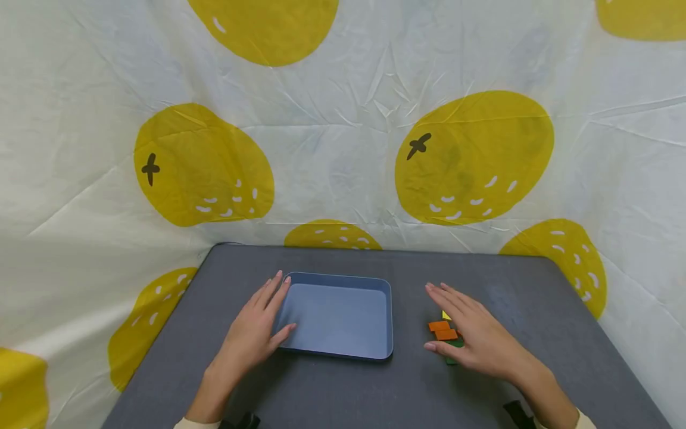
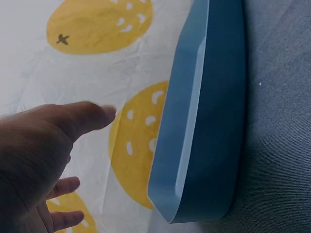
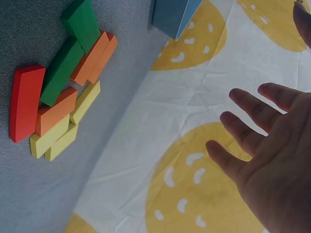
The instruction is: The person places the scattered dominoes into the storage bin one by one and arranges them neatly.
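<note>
A shallow blue-grey rectangular tray (image 1: 343, 319) lies on the table. My left hand (image 1: 252, 333) hovers at its left side, fingers extended and thumb spread, holding nothing. In the left wrist view the tray's outer wall (image 2: 214, 121) stands apart from the thumb. My right hand (image 1: 479, 342) is held above a group of small flat blocks, its fingers straight and its palm free, partly covering them in the head view. The right wrist view shows a red block (image 3: 26, 104), green blocks (image 3: 63, 73), orange blocks (image 3: 57, 110) and yellow blocks (image 3: 86, 103) lying close together.
The dark grey table (image 1: 407, 393) reaches back to a white cloth (image 1: 332, 167) printed with large yellow fruit shapes. This cloth hangs behind the table and along both sides. The tray sits left of the blocks, with bare tabletop between them.
</note>
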Motion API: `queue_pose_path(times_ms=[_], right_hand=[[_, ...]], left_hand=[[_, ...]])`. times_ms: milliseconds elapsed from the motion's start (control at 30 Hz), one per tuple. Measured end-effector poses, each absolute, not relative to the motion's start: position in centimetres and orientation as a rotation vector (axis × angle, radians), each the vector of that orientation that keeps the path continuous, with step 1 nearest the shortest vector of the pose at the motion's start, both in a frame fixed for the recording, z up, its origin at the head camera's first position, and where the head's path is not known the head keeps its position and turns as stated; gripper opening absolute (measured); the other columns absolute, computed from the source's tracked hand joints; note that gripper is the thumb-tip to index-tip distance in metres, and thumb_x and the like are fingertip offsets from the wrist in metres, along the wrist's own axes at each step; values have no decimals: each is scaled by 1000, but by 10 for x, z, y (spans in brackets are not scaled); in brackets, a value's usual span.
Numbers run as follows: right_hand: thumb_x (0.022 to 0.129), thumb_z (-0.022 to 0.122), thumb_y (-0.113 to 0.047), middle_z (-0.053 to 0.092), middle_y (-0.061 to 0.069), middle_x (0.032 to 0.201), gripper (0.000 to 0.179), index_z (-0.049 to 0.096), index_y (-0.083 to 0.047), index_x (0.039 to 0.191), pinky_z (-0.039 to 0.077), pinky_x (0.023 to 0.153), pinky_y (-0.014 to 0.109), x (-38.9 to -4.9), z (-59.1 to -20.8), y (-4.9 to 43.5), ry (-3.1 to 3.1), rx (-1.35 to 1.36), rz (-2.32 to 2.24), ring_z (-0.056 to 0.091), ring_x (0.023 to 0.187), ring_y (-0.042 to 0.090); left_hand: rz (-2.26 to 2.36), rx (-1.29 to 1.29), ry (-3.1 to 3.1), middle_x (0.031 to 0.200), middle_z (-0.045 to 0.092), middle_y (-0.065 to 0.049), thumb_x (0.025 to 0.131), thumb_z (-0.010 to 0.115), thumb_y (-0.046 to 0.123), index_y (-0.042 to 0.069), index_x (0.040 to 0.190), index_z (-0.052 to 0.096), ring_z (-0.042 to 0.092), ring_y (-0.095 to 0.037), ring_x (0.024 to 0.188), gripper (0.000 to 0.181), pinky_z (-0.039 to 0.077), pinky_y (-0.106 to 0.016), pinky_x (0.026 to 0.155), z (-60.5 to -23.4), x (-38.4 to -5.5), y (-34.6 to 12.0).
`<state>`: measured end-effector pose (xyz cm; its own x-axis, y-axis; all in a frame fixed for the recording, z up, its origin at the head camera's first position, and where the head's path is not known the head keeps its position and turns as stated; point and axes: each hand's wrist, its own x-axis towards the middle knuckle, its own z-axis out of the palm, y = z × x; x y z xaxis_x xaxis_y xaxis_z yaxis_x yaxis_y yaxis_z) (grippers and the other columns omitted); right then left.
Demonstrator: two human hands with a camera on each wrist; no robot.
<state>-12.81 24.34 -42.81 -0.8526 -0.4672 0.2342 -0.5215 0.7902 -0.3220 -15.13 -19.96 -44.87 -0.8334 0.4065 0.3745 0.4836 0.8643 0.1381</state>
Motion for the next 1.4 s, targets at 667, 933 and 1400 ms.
queue_pose_path(times_ms=[667, 933, 1400], right_hand=[[83, 84, -14, 60, 1, 141, 82, 44, -18, 154, 49, 97, 50, -147, -431, 265, -2774, 844, 840, 55, 128, 22], [83, 83, -8, 66, -2, 131, 77, 47, -15, 151, 50, 96, 27, -154, -437, 273, -2730, 872, 892, 61, 121, 24], [85, 80, -9, 70, -8, 123, 79, 43, -14, 154, 52, 99, 40, -161, -449, 287, -2808, 873, 1007, 65, 117, 23]], left_hand=[[-996, -355, -2735, 141, 54, -20, 85, 79, 1, 14, 158, 38, 66, -38, 112, 85, 58, -50, 80, -467, -179, -214], [-1080, -254, -2782, 136, 55, -25, 86, 77, 0, 11, 159, 33, 67, -39, 105, 86, 58, -47, 79, -475, -191, -220], [-1238, -63, -2903, 122, 62, -20, 91, 71, 2, 6, 153, 44, 68, -31, 98, 68, 57, -38, 71, -480, -198, -220]])
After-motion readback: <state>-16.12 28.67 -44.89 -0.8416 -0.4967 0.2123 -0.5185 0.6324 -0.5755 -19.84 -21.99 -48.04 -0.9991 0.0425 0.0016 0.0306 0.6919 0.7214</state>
